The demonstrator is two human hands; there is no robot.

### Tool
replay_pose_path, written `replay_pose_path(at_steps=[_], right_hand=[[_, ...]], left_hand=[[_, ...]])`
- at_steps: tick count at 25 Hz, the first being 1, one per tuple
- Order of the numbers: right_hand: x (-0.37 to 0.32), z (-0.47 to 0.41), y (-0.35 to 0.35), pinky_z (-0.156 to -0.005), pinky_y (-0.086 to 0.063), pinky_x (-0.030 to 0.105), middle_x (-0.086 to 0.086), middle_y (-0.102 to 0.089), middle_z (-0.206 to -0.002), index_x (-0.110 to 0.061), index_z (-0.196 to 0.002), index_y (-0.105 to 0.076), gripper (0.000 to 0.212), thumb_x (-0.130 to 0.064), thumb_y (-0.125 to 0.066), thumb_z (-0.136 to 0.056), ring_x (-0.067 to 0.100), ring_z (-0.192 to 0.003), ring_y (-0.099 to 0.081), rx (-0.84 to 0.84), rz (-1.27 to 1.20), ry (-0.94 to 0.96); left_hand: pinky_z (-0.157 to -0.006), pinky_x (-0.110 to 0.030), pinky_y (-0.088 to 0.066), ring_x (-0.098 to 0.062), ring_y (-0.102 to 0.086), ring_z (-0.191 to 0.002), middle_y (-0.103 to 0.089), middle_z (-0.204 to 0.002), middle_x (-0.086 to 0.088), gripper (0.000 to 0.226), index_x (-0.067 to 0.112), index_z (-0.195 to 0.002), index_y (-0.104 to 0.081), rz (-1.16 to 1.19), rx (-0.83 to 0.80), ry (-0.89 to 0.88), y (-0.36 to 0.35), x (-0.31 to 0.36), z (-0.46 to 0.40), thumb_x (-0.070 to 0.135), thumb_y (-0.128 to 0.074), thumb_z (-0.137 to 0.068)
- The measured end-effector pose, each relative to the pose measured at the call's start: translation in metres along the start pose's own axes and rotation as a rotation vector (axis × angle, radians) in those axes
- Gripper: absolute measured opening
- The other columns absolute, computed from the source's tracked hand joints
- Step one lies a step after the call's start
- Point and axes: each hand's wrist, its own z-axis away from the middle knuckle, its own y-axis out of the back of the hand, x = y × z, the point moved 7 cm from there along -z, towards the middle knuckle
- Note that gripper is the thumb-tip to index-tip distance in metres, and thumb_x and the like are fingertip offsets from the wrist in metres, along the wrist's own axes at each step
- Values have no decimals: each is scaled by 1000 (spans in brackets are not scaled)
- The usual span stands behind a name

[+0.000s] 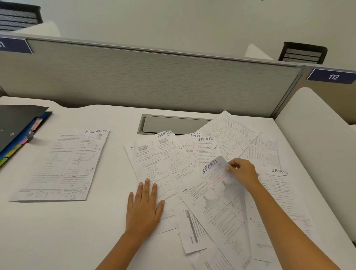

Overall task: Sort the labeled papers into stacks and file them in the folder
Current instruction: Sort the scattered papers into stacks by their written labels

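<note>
Papers (171, 167) lie fanned under our flat, spread left hand (144, 208), while our right hand (241, 173) pinches a SPORTS sheet (217, 189).

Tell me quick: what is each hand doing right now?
Left hand: open, fingers straight, pressing flat on the ADMIN paper.
Right hand: closed, pinching the top corner of a SPORTS paper.

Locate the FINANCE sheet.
The FINANCE sheet lies alone on the desk's left part, between the dark folder and the left hand.
</note>
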Motion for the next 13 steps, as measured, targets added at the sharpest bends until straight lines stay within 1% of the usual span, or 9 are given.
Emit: replay_pose_path(at_steps=[1,3,4,6,7,8,10,11,13], right_hand=[[-9,0,8,-91,-44,48,-4,-65,-87,-23,-83,-65,7,-24,-72,-81,24,-96,-61,16,-76,53],[-30,3,28,-89,-50,44,0,-68,-92,-16,-88,-65,6,-19,-68,-85,23,-93,-63,65,-249,121],[-41,5,39,-87,-51,41,3,-68,-94,-14,-91,-65,6,-18,-66,-86,23,-93,-64,99,-334,140],[-64,10,60,-83,-54,40,4,-69,-96,-16,-92,-64,6,-20,-64,-88,23,-93,-66,174,-474,186],[-77,14,69,-81,-55,39,3,-69,-96,-18,-92,-63,5,-22,-63,-89,23,-92,-66,206,-530,215],[-88,18,75,-79,-57,38,3,-70,-96,-19,-92,-63,5,-22,-63,-89,22,-90,-67,229,-588,236],[-107,27,78,-75,-58,35,1,-71,-93,-19,-91,-62,3,-20,-64,-89,18,-85,-69,233,-721,250],[-116,31,76,-74,-59,33,0,-71,-92,-20,-90,-62,3,-19,-64,-89,17,-83,-69,223,-780,252],[-129,39,66,-74,-58,34,2,-71,-92,-21,-88,-62,5,-16,-64,-89,19,-84,-69,189,-860,248]], left_hand=[[-110,-47,-21,-28,-29,-142,-25,-155,-6,70,16,-147,-29,3,-3,-7,-1,0,0,56,-4,-96],[-111,-48,-23,-28,-28,-142,-24,-156,-6,72,16,-147,-29,18,-27,-16,-5,0,-1,58,-3,-95],[-112,-49,-22,-28,-25,-143,-21,-156,-5,76,17,-148,-28,27,-39,-19,-5,0,-1,60,1,-93],[-116,-48,-12,-24,-12,-147,-9,-160,0,90,20,-151,-19,73,-33,-6,2,1,-3,71,11,-83],[-117,-47,-7,-20,-6,-148,-6,-161,2,94,23,-152,-15,145,-57,33,7,1,-5,76,10,-78],[-117,-46,-4,-18,-6,-148,-8,-161,3,92,25,-152,-14,261,-78,89,16,3,-6,77,1,-77],[-116,-48,-5,-17,-17,-146,-19,-158,5,84,28,-151,-16,552,-93,165,39,13,-9,73,-19,-80],[-116,-49,-10,-19,-25,-143,-27,-155,6,82,29,-150,-18,695,-92,166,51,20,-12,72,-28,-82],[-110,-49,-30,-20,-46,-130,-47,-142,7,73,31,-147,-24,1008,-113,142,70,34,-16,65,-46,-86]])
